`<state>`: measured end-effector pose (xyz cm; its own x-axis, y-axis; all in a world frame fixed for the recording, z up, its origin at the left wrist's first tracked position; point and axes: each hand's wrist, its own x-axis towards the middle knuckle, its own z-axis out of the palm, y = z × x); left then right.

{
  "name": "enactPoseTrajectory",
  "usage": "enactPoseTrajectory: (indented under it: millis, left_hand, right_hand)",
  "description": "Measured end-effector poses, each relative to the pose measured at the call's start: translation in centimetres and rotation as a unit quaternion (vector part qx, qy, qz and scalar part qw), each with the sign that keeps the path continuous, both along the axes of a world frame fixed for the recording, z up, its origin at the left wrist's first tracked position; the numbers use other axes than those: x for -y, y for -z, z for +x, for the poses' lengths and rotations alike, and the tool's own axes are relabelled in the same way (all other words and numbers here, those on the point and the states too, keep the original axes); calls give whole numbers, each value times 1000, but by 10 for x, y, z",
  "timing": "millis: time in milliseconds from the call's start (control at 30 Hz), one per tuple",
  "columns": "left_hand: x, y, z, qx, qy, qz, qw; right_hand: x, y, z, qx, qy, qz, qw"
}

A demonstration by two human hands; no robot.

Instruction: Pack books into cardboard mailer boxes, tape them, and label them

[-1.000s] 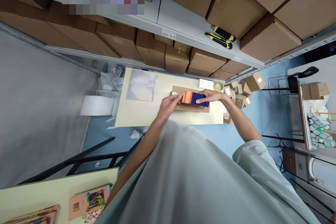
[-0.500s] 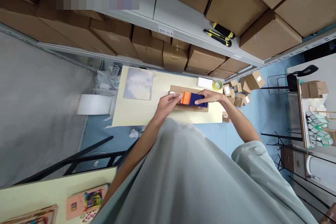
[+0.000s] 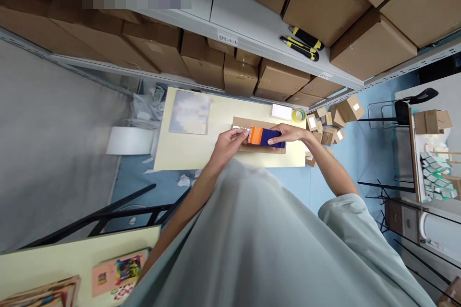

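Observation:
A small orange and dark-blue box [image 3: 257, 135] is held level above the yellow table [image 3: 219, 105]. My right hand [image 3: 288, 133] grips its dark-blue end, with the thumb lying across the top. At the orange end, my left hand [image 3: 230, 144] has thumb and fingertips pinched together on the box's edge; the exact spot they press is too small to make out. Directly below both hands lies a long brown cardboard box [image 3: 245, 121], partly covered by them. Something pale and shiny shows at its left part.
Behind the table a grey shelf [image 3: 252, 24] carries many cardboard boxes and several yellow-black box cutters [image 3: 302, 45]. A white box [image 3: 281, 112] and a tape roll [image 3: 299, 115] sit at the table's back right. Small cartons [image 3: 329, 134] are piled beyond. A printed sheet [image 3: 189, 112] lies left.
Both hands keep their hold on the orange and dark-blue box, almost still. The left fingertips have shifted only very slightly at its orange end, and the view has tipped a little.

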<state>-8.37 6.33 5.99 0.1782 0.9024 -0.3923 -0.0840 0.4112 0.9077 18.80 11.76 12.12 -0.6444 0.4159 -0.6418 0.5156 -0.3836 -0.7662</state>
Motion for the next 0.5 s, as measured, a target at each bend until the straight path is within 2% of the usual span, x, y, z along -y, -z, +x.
enactPoseTrajectory:
  millis: [200, 400, 500]
  left_hand:
    - [6, -9, -5, 0, 5, -2, 1000]
    - [11, -15, -9, -19, 13, 3, 1000]
    - [13, -15, -12, -18, 32, 10, 999]
  right_hand:
    - [4, -3, -3, 27, 1, 34, 999]
    - [12, -7, -10, 44, -1, 109, 993]
    - [18, -11, -14, 46, 3, 95, 994]
